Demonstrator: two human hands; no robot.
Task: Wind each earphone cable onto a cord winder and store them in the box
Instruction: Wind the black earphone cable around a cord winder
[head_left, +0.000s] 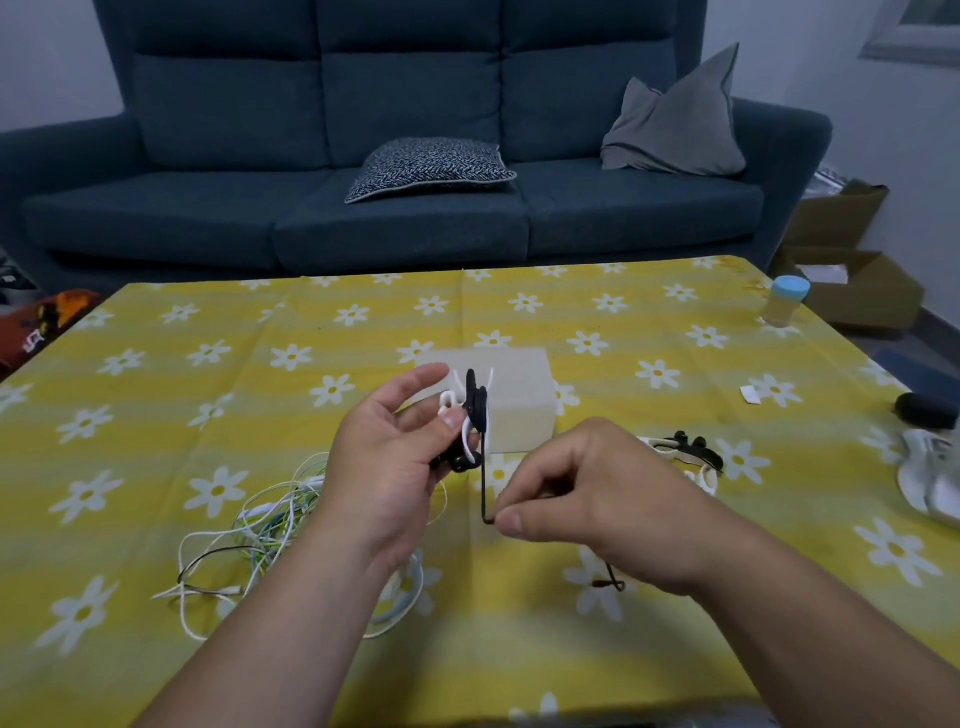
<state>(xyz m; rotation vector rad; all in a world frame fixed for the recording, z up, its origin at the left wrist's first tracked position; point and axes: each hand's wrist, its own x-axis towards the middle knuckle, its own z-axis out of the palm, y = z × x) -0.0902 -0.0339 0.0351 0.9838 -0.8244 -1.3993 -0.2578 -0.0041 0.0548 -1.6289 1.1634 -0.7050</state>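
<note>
My left hand (387, 467) holds a white cord winder (470, 421) upright, with a black earphone cable (485, 467) partly wrapped around it. My right hand (587, 499) pinches that black cable taut just below the winder; the cable's plug end (610, 583) hangs under my right wrist. Behind my hands stands a translucent white box (514, 400). To the left, a tangle of white, green and black earphone cables (260, 540) lies on the cloth. Another white winder with black earphones (685, 449) rests to the right of my right hand.
A table under a yellow daisy-print cloth (208, 364) carries everything. A blue-capped bottle (785, 301) stands at the far right; a black object (927, 410) and a white device (930, 478) lie at the right edge. A dark blue sofa (395, 208) sits beyond the table.
</note>
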